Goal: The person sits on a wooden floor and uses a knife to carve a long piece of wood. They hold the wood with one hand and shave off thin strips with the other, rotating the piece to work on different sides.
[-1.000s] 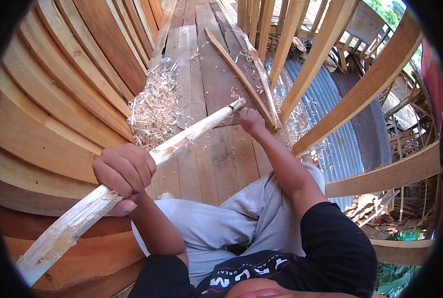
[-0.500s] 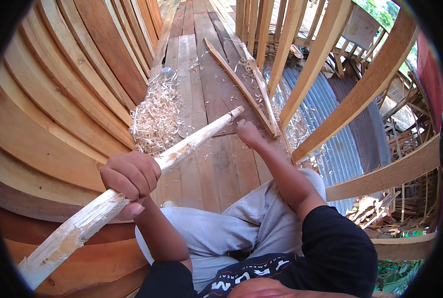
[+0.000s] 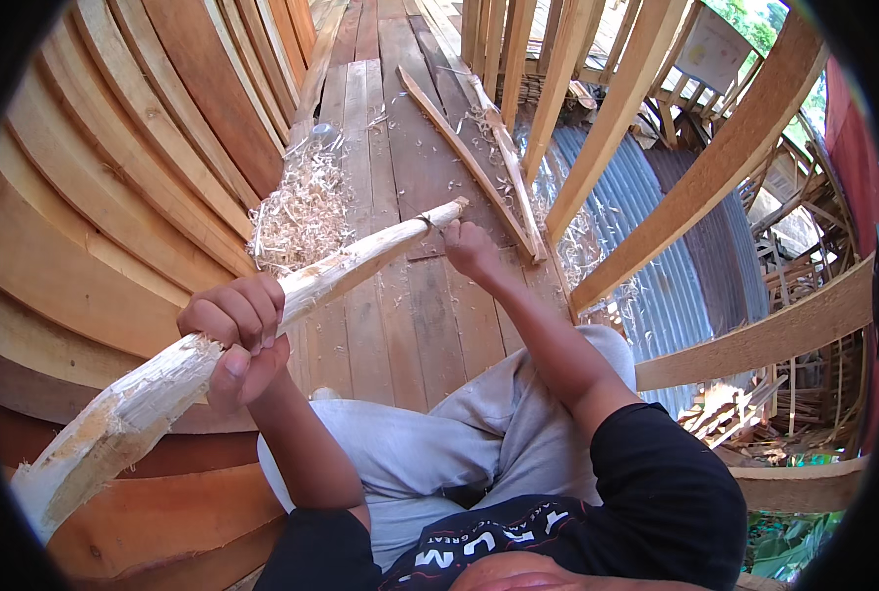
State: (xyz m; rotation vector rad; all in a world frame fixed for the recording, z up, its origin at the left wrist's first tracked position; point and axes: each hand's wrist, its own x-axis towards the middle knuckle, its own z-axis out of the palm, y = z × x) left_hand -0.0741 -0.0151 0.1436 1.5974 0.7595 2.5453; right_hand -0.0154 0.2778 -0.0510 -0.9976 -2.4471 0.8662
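A long, pale stripped wooden pole (image 3: 360, 254) slants from the lower left up toward the middle of the head view. My left hand (image 3: 237, 330) is wrapped round its middle, with the thumb on the near side. Close to the pole's far tip, my right hand (image 3: 473, 248) is closed in a fist-like pinch. Whatever its fingers hold is hidden; a thin dark band or line (image 3: 425, 219) crosses the pole just beside them. The surface of the pole is rough and whittled, with brownish patches.
Curled wood shavings (image 3: 303, 212) are heaped by the stacked boards (image 3: 114, 187) on the left. Two long wooden strips, one a brown batten (image 3: 469, 158), lie on the plank floor (image 3: 429, 325). Upright slats (image 3: 607, 128) stand at right, with corrugated metal sheeting (image 3: 646, 236) beyond.
Both hands and the pole have shifted a little to the left and away from me. The left thumb now shows more fully. The right fist stays near the pole's tip.
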